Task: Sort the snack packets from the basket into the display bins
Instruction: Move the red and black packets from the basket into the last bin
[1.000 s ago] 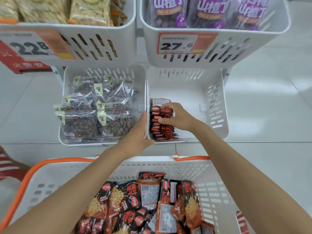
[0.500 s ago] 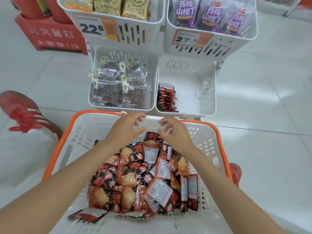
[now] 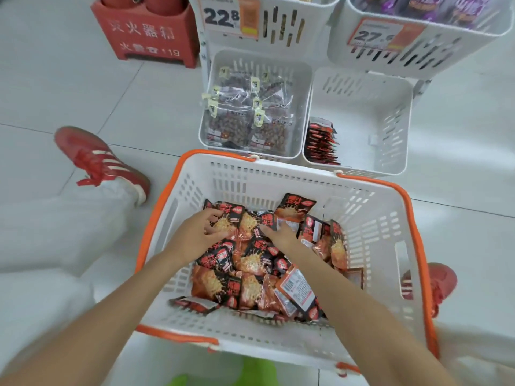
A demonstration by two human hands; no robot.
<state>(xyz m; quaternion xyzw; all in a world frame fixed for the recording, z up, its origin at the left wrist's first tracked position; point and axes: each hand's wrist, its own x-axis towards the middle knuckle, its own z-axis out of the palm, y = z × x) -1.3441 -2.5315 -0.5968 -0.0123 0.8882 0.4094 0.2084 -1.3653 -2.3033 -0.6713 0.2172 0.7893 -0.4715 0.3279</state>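
1. Around: a white basket (image 3: pixel 376 232) with an orange rim sits on the tiled floor (image 3: pixel 55 93) just in front of the stacked white display bins. One red shoe (image 3: pixel 97 160) is to its left and another red shoe (image 3: pixel 440 282) is tight by its right wall. A red box (image 3: pixel 145 32) stands far left, and a blurred green thing (image 3: pixel 250 371) shows at the bottom edge.
2. In the way: the upper bins (image 3: pixel 315 20), with price tags (image 3: pixel 220 16), overhang the back of the lower ones.
3. The lower left bin (image 3: pixel 278 65) is full of clear nut bags (image 3: pixel 245 121).
4. The lower right bin (image 3: pixel 362 121) has a row of packets (image 3: pixel 320 143) standing on edge against its left wall.
5. Task thing: the snack packets (image 3: pixel 250 288) are red-black-orange foil, some white label up, heaped loosely in the basket – mostly centre and near side.
6. The left hand (image 3: pixel 195 235) has its fingers curled round one of the snack packets at the heap's far left.
7. The right hand (image 3: pixel 281 235) has its fingers stretched flat onto the heap, with no clear grip.
8. Room: the basket's right third is bare – and so is most of the lower right bin.
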